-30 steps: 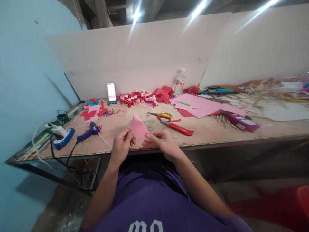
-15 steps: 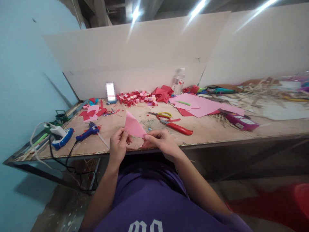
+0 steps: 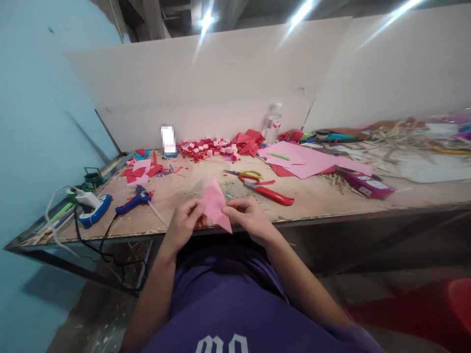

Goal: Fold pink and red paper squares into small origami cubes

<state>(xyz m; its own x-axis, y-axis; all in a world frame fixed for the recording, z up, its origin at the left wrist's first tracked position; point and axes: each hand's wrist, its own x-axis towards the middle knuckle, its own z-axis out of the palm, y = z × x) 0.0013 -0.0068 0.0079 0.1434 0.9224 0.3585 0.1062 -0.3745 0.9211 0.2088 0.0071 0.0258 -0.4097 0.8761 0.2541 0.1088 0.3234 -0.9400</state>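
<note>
A small pink paper piece (image 3: pixel 216 208), folded to a pointed shape, sits between both hands at the near edge of the wooden table (image 3: pixel 316 198). My left hand (image 3: pixel 184 223) pinches its left side with closed fingers. My right hand (image 3: pixel 248 218) pinches its right side, thumb on top. One tip of the paper points down towards my lap, and the paper is slightly blurred by motion.
A blue glue gun (image 3: pixel 134 201) with cable lies to the left. Red-handled pliers (image 3: pixel 270 193) and yellow-handled scissors (image 3: pixel 248 174) lie just beyond my hands. Further back are several small red and pink folded pieces (image 3: pixel 209 148), pink sheets (image 3: pixel 307 162), a water bottle (image 3: pixel 273 125) and a purple box (image 3: pixel 366 185).
The pink paper has been turned between my hands: its point stood up and to the left before, and now a tip points down. Both hands have kept their pinch.
</note>
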